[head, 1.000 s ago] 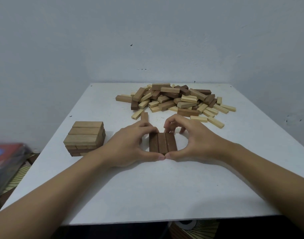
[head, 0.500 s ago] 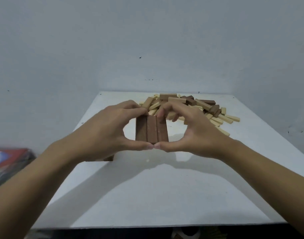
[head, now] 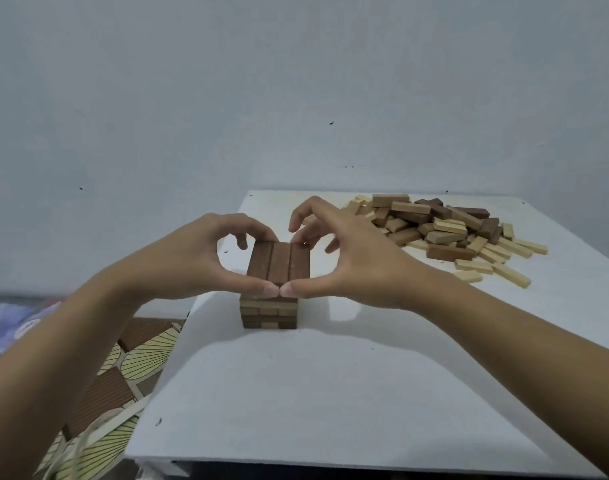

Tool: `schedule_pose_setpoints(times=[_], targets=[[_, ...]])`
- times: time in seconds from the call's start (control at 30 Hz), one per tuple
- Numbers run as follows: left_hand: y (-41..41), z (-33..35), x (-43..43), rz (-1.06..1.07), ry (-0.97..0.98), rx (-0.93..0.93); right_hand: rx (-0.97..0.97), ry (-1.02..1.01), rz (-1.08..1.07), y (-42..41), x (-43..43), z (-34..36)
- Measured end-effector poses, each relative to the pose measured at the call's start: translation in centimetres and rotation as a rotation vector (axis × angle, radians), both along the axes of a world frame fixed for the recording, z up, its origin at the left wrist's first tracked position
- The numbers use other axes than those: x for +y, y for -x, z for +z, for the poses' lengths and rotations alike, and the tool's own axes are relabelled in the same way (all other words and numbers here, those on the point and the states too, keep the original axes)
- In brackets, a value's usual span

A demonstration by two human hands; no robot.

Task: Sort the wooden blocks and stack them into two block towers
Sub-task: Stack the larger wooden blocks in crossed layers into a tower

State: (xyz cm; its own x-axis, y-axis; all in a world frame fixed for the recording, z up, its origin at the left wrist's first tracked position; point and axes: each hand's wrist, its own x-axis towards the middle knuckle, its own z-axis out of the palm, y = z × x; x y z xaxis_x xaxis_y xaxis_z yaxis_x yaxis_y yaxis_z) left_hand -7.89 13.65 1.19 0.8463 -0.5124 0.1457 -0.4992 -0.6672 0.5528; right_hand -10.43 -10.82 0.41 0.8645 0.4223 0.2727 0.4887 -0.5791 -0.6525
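Since half a second ago both hands have carried the row of three dark blocks (head: pixel 279 263) from over the table's middle across to its left side, above the tower (head: pixel 268 313), which was then almost hidden behind the left wrist. Pale grey wall (head: pixel 296 81) fills the upper half of the view and meets the white table (head: pixel 330 393) along its far edge. Bare tabletop stretches from the tower to the near edge and to the right. Left of the table's edge lies a patterned mat (head: pixel 140 348) on the floor. A loose pile (head: pixel 445 233) of light and dark wood sits at the far right, well apart from the tower. The tower stands near the left edge, its layers crossed. Left hand (head: pixel 192 261) and right hand (head: pixel 351 258) are together, thumb tips touching at the blocks' near end and forefingers curled over the far end, pinching the row between them. Whether the blocks already rest on the tower cannot be told.
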Motion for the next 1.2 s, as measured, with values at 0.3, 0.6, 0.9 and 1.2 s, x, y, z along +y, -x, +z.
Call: schedule_pose_setpoints(times=[0.3, 0.6, 0.9, 1.2], targets=[[-1.3, -2.4, 1.0, -0.021, 0.024, 0.052, 0.073, 0.029, -0.053, -0.6, 1.4, -1.4], [-1.6, -3.7, 1.3, -0.023, 0.084, 0.1, 0.093, 0.033, -0.099, -0.4, 1.6, -1.9], [-0.4, -4.9, 2.1, -0.06, 0.228, 0.127, 0.142, -0.093, -0.077, 0.3, 0.4, -3.5], [-0.2, -5.0, 1.6, -0.048, 0.294, 0.136, 0.093, -0.108, -0.087, 0.4, 1.1, -3.9]])
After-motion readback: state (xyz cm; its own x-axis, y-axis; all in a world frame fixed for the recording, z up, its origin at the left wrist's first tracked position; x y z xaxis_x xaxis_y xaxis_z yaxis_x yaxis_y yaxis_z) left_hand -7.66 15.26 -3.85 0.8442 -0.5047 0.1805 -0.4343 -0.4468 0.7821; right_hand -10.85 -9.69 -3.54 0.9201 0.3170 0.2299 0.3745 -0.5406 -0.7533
